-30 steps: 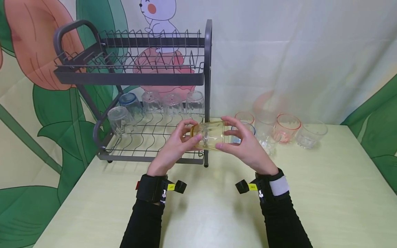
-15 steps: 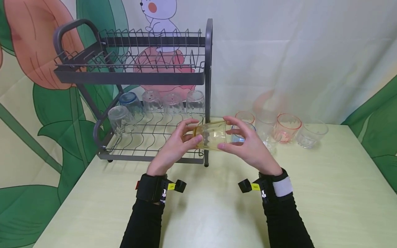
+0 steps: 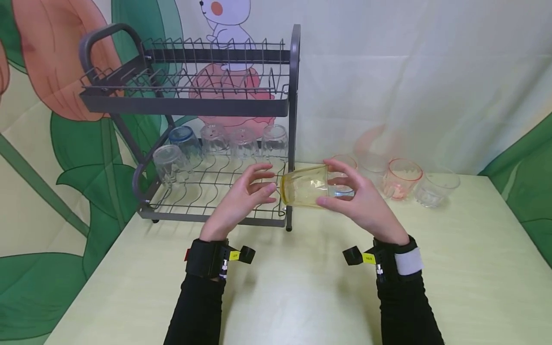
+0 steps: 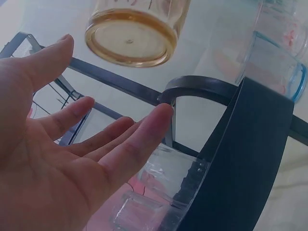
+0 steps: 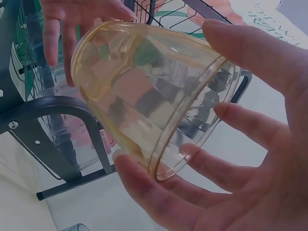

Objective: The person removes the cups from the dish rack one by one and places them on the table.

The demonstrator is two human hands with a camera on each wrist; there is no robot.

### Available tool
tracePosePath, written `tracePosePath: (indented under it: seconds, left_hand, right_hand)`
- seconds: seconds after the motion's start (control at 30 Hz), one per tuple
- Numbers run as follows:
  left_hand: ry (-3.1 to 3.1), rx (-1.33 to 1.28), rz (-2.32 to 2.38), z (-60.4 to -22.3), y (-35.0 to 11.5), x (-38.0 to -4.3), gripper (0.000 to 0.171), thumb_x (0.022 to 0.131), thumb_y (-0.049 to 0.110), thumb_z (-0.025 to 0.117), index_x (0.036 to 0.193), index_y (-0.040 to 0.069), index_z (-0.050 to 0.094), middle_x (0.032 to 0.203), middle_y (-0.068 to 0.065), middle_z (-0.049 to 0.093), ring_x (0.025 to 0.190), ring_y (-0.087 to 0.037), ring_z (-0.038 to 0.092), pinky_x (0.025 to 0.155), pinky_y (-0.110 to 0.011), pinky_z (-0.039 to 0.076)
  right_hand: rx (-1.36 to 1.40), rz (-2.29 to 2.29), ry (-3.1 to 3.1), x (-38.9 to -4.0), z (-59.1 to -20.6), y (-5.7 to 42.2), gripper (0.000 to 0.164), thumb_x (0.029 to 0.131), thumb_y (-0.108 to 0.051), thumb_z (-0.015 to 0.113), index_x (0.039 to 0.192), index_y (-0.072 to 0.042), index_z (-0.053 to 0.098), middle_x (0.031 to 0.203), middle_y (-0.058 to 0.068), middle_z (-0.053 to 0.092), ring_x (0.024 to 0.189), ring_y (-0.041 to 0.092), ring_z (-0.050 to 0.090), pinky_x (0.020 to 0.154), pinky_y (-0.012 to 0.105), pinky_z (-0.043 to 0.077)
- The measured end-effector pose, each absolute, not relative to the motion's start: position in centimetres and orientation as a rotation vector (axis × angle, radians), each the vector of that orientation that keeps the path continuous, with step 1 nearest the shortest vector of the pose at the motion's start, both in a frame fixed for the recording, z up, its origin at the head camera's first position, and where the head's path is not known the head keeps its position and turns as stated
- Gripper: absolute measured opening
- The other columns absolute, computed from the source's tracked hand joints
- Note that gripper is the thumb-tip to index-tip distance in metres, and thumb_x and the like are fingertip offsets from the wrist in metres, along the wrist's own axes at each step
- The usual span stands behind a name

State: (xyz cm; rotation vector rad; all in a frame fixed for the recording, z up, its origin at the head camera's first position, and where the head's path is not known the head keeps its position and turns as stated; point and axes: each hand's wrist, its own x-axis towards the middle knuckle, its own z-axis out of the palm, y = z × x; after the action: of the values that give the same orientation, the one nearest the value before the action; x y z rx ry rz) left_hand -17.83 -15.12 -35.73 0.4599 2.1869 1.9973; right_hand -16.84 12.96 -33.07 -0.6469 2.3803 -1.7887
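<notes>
A yellow-tinted glass (image 3: 304,187) lies sideways in the air in the head view, its base toward the left. My right hand (image 3: 360,201) grips it near the rim, thumb and fingers spread around the mouth, as the right wrist view shows on the glass (image 5: 139,91). My left hand (image 3: 241,201) is apart from the glass, just left of its base, with fingers loosely bent and nothing held. In the left wrist view, a gap shows between the left hand (image 4: 86,134) and the amber base of the glass (image 4: 130,38).
A dark two-tier dish rack (image 3: 185,105) stands at the left. Its lower tier carries several upturned glasses, including a blue-tinted glass (image 3: 183,139). Right of it on the table (image 3: 276,287) stand several glasses, among them a red-rimmed glass (image 3: 402,177) and a clear glass (image 3: 435,187).
My left hand has let go of the yellow glass's base. My right hand has carried the glass a little to the right, and the gap between the hands has widened.
</notes>
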Motion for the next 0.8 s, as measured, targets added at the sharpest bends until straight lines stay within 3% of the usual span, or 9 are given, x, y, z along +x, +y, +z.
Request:
tracePosePath:
  seconds: [0.23,0.47,0.8]
  left_hand:
    - [2.273,0.418,1.946,-36.2,-16.4,-18.3,0.062,0.094,0.034,0.066,0.147,0.021,0.037,0.142,-0.006,0.044,0.122,-0.024,0.054,0.094,-0.037,0.052]
    - [2.34,0.395,1.88,-35.7,-18.1,-18.4,0.062,0.095,0.034,0.065,0.148,0.025,0.035,0.144,-0.005,0.043,0.124,-0.021,0.052,0.096,-0.039,0.051]
    - [2.464,0.41,1.767,-35.1,-21.1,-19.1,0.059,0.097,0.036,0.061,0.148,0.021,0.035,0.146,-0.009,0.04,0.128,-0.026,0.048,0.098,-0.043,0.048]
  right_hand:
    - [-0.659,-1.728,2.45,-16.9,-32.5,14.3,0.07,0.084,-0.025,0.08,0.145,-0.03,0.045,0.143,-0.003,0.041,0.124,0.024,0.048,0.086,0.041,0.055]
    - [-0.633,-1.593,2.568,-16.8,-31.9,16.2,0.068,0.083,-0.035,0.08,0.142,-0.043,0.045,0.144,-0.011,0.04,0.126,0.021,0.048,0.083,0.041,0.055]
    - [-0.609,-1.458,2.713,-16.9,-31.6,18.7,0.071,0.083,-0.038,0.079,0.144,-0.038,0.042,0.144,-0.007,0.04,0.124,0.021,0.049,0.091,0.043,0.052]
